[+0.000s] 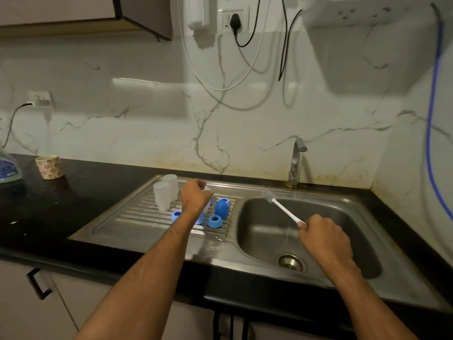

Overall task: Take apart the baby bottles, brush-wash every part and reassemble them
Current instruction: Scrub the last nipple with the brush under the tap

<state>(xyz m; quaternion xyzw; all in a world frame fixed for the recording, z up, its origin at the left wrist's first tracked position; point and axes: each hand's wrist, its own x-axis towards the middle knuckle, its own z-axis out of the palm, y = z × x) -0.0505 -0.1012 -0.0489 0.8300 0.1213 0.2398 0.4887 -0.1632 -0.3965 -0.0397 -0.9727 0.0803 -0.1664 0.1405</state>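
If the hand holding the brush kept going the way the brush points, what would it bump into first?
Probably the tap. The right hand aims the bottle brush up and back over the sink, its bristles near the thin water stream. Depth is unclear, so it might pass left of the tap.

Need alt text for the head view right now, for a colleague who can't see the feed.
A person's left hand grips a clear bottle part over the sink's drainboard, while the right hand holds a white bottle brush above the basin, where the tap runs. Clear bottles and blue caps and rings stand on the drainboard.
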